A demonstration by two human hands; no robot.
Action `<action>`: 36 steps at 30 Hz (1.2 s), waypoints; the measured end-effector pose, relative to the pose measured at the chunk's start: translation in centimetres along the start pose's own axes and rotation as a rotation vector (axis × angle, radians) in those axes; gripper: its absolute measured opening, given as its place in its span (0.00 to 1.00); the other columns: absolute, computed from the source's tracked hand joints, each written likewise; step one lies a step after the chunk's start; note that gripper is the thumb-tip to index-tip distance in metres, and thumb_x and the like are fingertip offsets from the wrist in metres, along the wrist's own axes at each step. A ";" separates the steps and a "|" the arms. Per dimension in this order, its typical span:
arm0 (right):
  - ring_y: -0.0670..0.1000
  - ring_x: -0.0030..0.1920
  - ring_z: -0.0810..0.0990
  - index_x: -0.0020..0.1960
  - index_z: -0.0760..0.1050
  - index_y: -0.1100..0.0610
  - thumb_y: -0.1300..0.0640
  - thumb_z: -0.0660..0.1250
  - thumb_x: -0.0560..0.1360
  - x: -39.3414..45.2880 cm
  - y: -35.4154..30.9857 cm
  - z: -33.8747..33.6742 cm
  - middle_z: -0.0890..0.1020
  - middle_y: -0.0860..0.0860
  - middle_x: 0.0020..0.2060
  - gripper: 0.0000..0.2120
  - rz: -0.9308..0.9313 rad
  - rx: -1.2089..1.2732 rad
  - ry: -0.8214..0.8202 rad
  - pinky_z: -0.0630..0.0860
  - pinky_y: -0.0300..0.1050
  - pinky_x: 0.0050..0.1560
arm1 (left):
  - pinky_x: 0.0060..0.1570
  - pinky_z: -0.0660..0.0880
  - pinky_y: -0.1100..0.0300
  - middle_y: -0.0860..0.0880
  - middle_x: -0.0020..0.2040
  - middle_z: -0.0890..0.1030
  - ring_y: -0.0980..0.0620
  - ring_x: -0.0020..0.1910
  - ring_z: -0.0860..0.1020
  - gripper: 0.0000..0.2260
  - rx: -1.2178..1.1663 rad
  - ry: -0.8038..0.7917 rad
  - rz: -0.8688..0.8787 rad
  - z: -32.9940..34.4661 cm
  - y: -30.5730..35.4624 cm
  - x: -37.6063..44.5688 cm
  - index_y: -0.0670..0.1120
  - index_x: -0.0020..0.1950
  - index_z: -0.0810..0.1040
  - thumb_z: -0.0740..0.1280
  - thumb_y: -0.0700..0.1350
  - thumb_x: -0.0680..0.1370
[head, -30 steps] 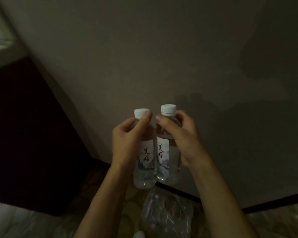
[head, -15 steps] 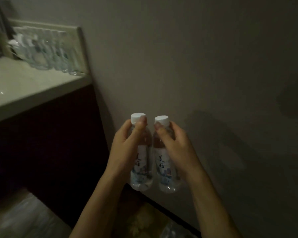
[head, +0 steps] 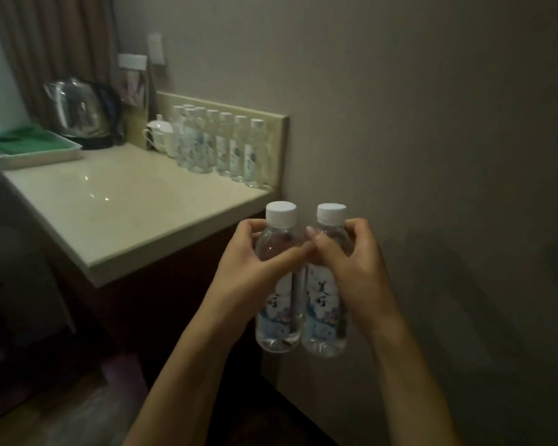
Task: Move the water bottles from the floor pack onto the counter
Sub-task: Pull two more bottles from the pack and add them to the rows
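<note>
Two clear water bottles with white caps and flowered labels are held upright side by side in the air, just right of the counter's near corner. My left hand (head: 252, 272) grips the left bottle (head: 279, 320) round its shoulder. My right hand (head: 351, 268) grips the right bottle (head: 324, 320) the same way. The pale stone counter (head: 116, 214) stretches to the left and back. Several matching bottles (head: 226, 146) stand in a row against its backsplash at the far right. The floor pack is out of view.
A steel kettle (head: 78, 114), a white lidded cup (head: 158, 133) and a tray with a green mat (head: 29, 149) stand at the counter's back left. A dark cabinet front (head: 161, 310) lies below the counter. A plain wall (head: 432, 156) fills the right side.
Both hands have risen with the bottles, and the view has swung left and up. The counter with its row of bottles has come fully into sight. The floor pack has dropped out of view.
</note>
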State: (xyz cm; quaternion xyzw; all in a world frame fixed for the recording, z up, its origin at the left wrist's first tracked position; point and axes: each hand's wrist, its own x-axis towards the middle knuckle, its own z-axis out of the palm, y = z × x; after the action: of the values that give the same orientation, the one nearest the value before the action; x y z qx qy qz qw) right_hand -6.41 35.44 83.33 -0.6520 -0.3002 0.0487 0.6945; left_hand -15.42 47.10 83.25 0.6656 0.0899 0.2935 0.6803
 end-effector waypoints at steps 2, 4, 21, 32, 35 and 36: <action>0.53 0.44 0.85 0.51 0.72 0.61 0.52 0.72 0.73 0.5 -0.7 3.6 0.83 0.51 0.40 0.14 -0.057 0.007 0.031 0.82 0.49 0.43 | 0.48 0.80 0.56 0.46 0.49 0.85 0.51 0.49 0.85 0.26 0.012 0.009 0.056 -3.4 0.7 0.5 0.44 0.57 0.77 0.79 0.51 0.64; 0.56 0.45 0.85 0.48 0.75 0.58 0.53 0.71 0.74 0.9 -1.2 6.6 0.84 0.53 0.41 0.10 -0.091 0.035 0.060 0.83 0.52 0.44 | 0.49 0.82 0.52 0.45 0.48 0.85 0.49 0.48 0.85 0.23 0.016 0.025 0.103 -6.2 1.5 1.1 0.44 0.55 0.79 0.78 0.51 0.65; 0.51 0.54 0.83 0.55 0.78 0.49 0.49 0.67 0.75 10.1 -0.3 24.0 0.84 0.50 0.51 0.10 -0.173 0.082 -0.038 0.78 0.59 0.59 | 0.42 0.77 0.69 0.51 0.49 0.86 0.58 0.48 0.84 0.08 -0.040 0.112 0.280 -20.9 3.5 10.4 0.55 0.55 0.78 0.69 0.45 0.77; 0.52 0.54 0.84 0.57 0.78 0.50 0.46 0.68 0.74 19.9 5.3 29.5 0.85 0.50 0.51 0.14 -0.132 0.071 0.032 0.78 0.61 0.57 | 0.43 0.80 0.66 0.57 0.50 0.85 0.59 0.50 0.84 0.10 0.026 -0.045 0.206 -27.2 -0.7 22.3 0.56 0.57 0.77 0.66 0.47 0.78; 0.49 0.55 0.83 0.59 0.78 0.50 0.46 0.67 0.73 21.5 6.1 30.7 0.85 0.49 0.52 0.16 -0.123 0.059 0.043 0.79 0.59 0.58 | 0.40 0.77 0.72 0.60 0.49 0.85 0.63 0.49 0.83 0.10 0.009 -0.064 0.199 -28.3 -1.5 24.3 0.57 0.57 0.76 0.66 0.47 0.77; 0.49 0.55 0.83 0.59 0.77 0.49 0.45 0.67 0.73 21.9 6.3 31.0 0.85 0.48 0.52 0.17 -0.121 0.055 0.048 0.79 0.59 0.58 | 0.39 0.76 0.73 0.60 0.50 0.85 0.63 0.49 0.83 0.10 0.004 -0.074 0.196 -28.5 -1.5 24.8 0.56 0.58 0.76 0.66 0.47 0.78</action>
State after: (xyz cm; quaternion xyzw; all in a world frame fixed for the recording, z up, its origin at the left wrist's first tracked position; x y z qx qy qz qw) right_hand -1.45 73.52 84.24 -0.6143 -0.3207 -0.0007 0.7209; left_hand -9.49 84.39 85.63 0.6828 -0.0001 0.3337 0.6499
